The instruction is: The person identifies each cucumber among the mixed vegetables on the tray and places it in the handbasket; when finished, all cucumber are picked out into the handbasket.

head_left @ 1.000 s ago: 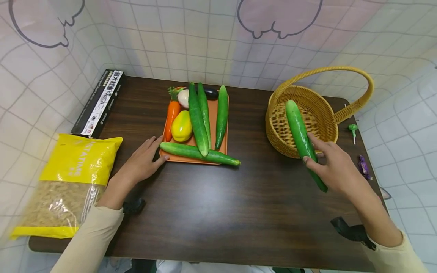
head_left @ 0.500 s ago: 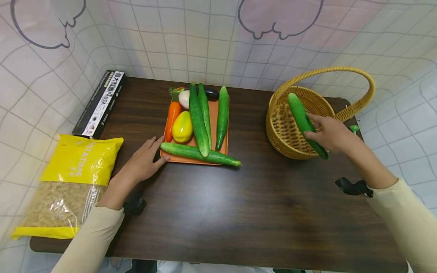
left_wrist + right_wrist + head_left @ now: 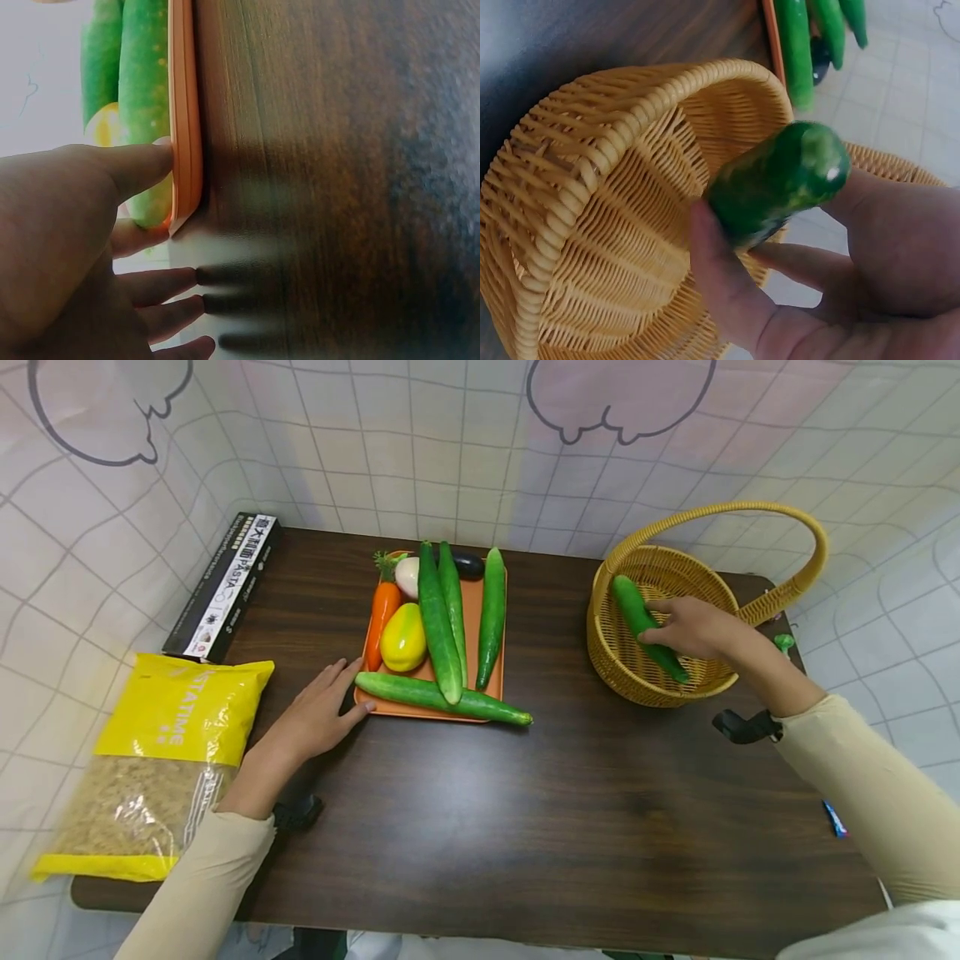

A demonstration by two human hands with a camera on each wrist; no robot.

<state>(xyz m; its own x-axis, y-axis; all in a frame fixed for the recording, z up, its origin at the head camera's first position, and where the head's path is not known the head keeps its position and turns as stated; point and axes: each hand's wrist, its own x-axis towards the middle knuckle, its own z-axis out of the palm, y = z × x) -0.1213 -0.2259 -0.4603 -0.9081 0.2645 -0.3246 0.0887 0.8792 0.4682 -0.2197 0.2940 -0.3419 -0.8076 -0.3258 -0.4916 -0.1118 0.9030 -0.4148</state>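
Four cucumbers (image 3: 438,627) on one tray (image 3: 472,606), and a fifth cucumber (image 3: 632,603) inside one basket's (image 3: 621,668) rim, pinched mid-length by the right hand (image 3: 696,625)! The left hand (image 3: 318,708), fingers spread, touches the tray.

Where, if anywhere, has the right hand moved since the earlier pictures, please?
Yes: the right hand moved forward and slightly left, farther over the basket.

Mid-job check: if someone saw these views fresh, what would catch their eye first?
Probably the wicker basket with its tall handle, on the table's right side, where the right hand grips a green cucumber at its mouth. Next, the bright yellow bag on the left, and the orange tray of vegetables near the back, with the left hand at its near left corner.
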